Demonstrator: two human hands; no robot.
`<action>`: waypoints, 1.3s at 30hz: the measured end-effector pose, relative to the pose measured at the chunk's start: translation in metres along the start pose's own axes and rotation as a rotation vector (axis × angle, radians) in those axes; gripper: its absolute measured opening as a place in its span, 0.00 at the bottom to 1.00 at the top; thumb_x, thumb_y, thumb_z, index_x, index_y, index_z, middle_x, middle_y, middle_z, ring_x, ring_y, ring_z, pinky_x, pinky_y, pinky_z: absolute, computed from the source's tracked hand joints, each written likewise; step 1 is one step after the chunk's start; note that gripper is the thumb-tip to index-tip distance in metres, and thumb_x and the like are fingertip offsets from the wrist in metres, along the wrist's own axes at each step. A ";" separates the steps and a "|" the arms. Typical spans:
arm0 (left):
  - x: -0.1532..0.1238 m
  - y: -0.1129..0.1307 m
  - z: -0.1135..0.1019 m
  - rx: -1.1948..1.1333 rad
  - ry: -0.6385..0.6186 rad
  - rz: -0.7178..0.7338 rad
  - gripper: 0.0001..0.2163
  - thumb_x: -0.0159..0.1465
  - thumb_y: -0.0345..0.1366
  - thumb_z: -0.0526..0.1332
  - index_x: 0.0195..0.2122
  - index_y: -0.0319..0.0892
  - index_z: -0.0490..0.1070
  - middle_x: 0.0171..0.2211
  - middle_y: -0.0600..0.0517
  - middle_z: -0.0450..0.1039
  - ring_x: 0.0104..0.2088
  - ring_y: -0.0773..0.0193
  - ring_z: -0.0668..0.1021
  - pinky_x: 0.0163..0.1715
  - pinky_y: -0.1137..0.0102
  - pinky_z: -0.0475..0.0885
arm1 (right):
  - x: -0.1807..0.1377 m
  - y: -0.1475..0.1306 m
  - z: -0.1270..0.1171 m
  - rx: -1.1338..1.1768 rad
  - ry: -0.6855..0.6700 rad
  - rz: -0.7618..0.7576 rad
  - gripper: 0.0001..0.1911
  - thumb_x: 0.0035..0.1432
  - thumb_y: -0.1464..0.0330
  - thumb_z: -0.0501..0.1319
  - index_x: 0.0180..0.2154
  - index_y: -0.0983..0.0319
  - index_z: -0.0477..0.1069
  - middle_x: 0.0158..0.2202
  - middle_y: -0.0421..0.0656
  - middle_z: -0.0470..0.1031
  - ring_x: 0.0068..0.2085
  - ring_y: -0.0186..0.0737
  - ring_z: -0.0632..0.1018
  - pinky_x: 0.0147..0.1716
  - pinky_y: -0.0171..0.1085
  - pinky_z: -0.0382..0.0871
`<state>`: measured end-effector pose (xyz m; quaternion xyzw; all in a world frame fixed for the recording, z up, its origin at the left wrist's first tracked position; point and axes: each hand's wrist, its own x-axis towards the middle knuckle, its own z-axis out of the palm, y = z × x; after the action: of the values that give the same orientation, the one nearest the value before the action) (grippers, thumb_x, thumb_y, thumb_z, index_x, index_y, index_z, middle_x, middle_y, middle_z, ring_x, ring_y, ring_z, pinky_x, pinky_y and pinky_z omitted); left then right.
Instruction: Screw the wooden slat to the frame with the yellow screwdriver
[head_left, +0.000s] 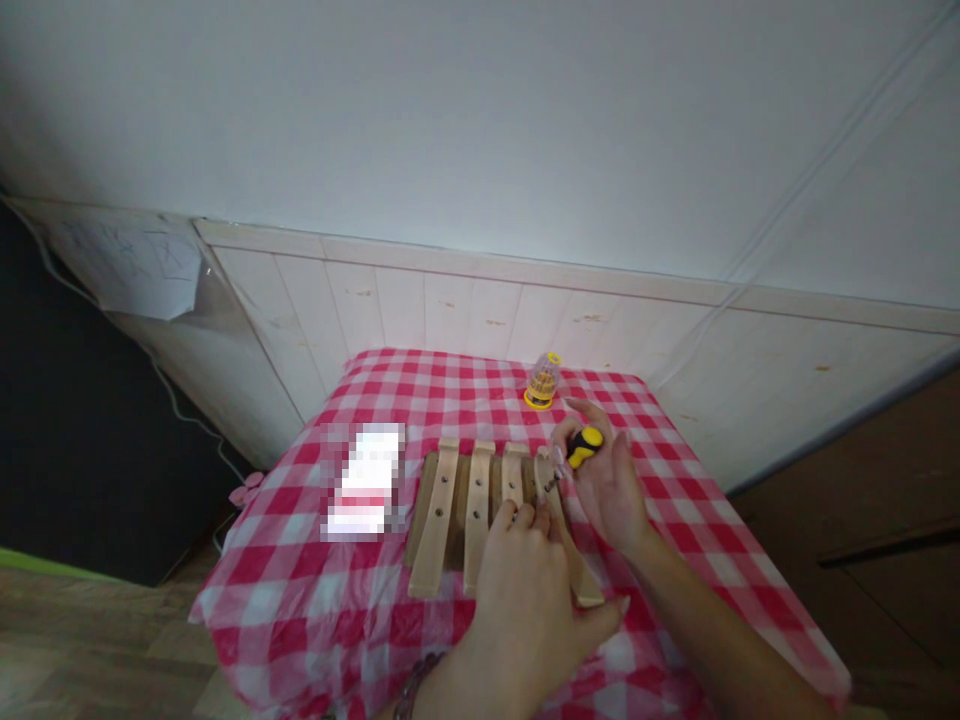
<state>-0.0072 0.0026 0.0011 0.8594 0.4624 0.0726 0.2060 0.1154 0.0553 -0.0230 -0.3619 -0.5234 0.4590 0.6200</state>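
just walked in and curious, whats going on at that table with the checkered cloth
A person is working on a wooden slatted piece lying on the red-and-white checkered tablecloth. The left hand presses down on the slats, while the right hand holds a yellow-and-black screwdriver with its tip at the rightmost slat. A small yellow bit holder stands near the table's far edge, and a blurred white-and-red item lies left of the wood.

White wall [480, 120] w/ pale wood wainscot [465, 310], checked-cloth table [420, 385], wood floor [82, 640].
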 end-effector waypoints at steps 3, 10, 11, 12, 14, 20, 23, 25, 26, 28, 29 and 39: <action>0.000 0.000 0.001 -0.003 -0.012 -0.003 0.34 0.61 0.60 0.61 0.49 0.28 0.78 0.55 0.32 0.75 0.56 0.41 0.75 0.62 0.51 0.63 | 0.000 0.001 -0.001 0.068 -0.001 0.059 0.21 0.63 0.44 0.52 0.36 0.54 0.67 0.27 0.38 0.64 0.26 0.38 0.66 0.27 0.39 0.66; 0.000 0.001 0.000 0.002 -0.031 -0.009 0.34 0.61 0.59 0.61 0.50 0.28 0.78 0.53 0.32 0.76 0.55 0.42 0.76 0.62 0.51 0.63 | 0.000 0.003 -0.008 -0.020 -0.076 -0.033 0.16 0.66 0.49 0.55 0.38 0.54 0.66 0.33 0.38 0.71 0.28 0.36 0.70 0.29 0.38 0.68; 0.000 0.001 0.000 0.001 -0.029 -0.011 0.34 0.61 0.59 0.62 0.51 0.28 0.77 0.53 0.33 0.76 0.55 0.42 0.76 0.62 0.51 0.64 | 0.001 0.003 -0.008 -0.027 -0.107 -0.042 0.14 0.66 0.51 0.56 0.40 0.54 0.64 0.33 0.37 0.72 0.28 0.35 0.71 0.29 0.38 0.68; 0.000 0.001 0.000 0.001 -0.030 -0.011 0.34 0.61 0.59 0.62 0.51 0.29 0.77 0.53 0.33 0.76 0.55 0.42 0.76 0.62 0.51 0.64 | 0.001 0.003 -0.009 -0.026 -0.133 -0.046 0.12 0.66 0.52 0.57 0.41 0.52 0.63 0.33 0.36 0.72 0.27 0.35 0.70 0.28 0.38 0.67; -0.001 0.002 -0.001 0.002 -0.037 -0.007 0.33 0.61 0.59 0.62 0.50 0.30 0.78 0.52 0.33 0.77 0.54 0.43 0.77 0.62 0.51 0.64 | 0.002 0.005 -0.010 -0.014 -0.159 -0.051 0.12 0.66 0.54 0.59 0.41 0.50 0.59 0.30 0.33 0.70 0.25 0.34 0.68 0.27 0.36 0.65; -0.001 0.002 0.000 0.021 -0.049 -0.008 0.32 0.61 0.58 0.62 0.48 0.30 0.79 0.54 0.33 0.75 0.56 0.42 0.76 0.63 0.51 0.62 | 0.001 0.011 -0.007 0.061 -0.045 -0.011 0.18 0.65 0.48 0.53 0.46 0.52 0.65 0.25 0.35 0.62 0.25 0.37 0.63 0.24 0.38 0.62; 0.000 0.002 0.000 0.023 -0.060 -0.010 0.31 0.61 0.57 0.62 0.47 0.30 0.80 0.54 0.33 0.75 0.55 0.42 0.76 0.63 0.51 0.62 | 0.000 0.009 -0.007 0.142 -0.062 0.040 0.19 0.65 0.47 0.51 0.38 0.54 0.67 0.25 0.37 0.60 0.25 0.38 0.63 0.26 0.39 0.64; 0.001 0.002 -0.001 0.014 -0.052 -0.015 0.32 0.61 0.58 0.61 0.48 0.29 0.79 0.55 0.33 0.75 0.55 0.41 0.76 0.63 0.51 0.62 | 0.001 0.009 -0.009 0.165 -0.086 0.051 0.18 0.64 0.47 0.54 0.34 0.54 0.65 0.25 0.37 0.59 0.25 0.38 0.63 0.27 0.39 0.66; 0.001 0.001 -0.001 0.010 -0.047 -0.016 0.32 0.61 0.57 0.62 0.49 0.29 0.79 0.55 0.33 0.75 0.56 0.41 0.75 0.63 0.51 0.63 | 0.001 0.010 -0.010 0.161 -0.097 0.050 0.19 0.63 0.47 0.54 0.34 0.54 0.65 0.25 0.36 0.59 0.25 0.38 0.63 0.28 0.40 0.66; 0.001 0.001 0.000 0.005 -0.042 -0.015 0.32 0.61 0.57 0.61 0.50 0.28 0.78 0.55 0.32 0.74 0.56 0.42 0.75 0.62 0.52 0.63 | 0.000 0.011 -0.013 0.132 -0.122 0.029 0.19 0.64 0.46 0.54 0.34 0.54 0.64 0.26 0.37 0.61 0.26 0.38 0.64 0.29 0.40 0.68; 0.001 0.000 0.001 0.004 -0.040 -0.013 0.32 0.61 0.57 0.61 0.50 0.28 0.78 0.55 0.32 0.74 0.57 0.42 0.75 0.62 0.52 0.63 | 0.000 0.012 -0.015 0.107 -0.136 0.012 0.19 0.64 0.46 0.53 0.34 0.54 0.64 0.27 0.37 0.62 0.27 0.38 0.65 0.30 0.41 0.68; 0.000 0.001 0.000 0.009 -0.015 -0.003 0.30 0.62 0.56 0.61 0.48 0.30 0.79 0.52 0.34 0.77 0.55 0.42 0.76 0.61 0.51 0.64 | -0.004 0.015 -0.018 -0.061 -0.210 -0.087 0.14 0.65 0.50 0.57 0.41 0.51 0.59 0.29 0.35 0.65 0.27 0.37 0.66 0.28 0.38 0.64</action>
<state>-0.0063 0.0014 0.0013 0.8600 0.4625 0.0636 0.2059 0.1305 0.0569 -0.0418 -0.3074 -0.6143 0.4512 0.5698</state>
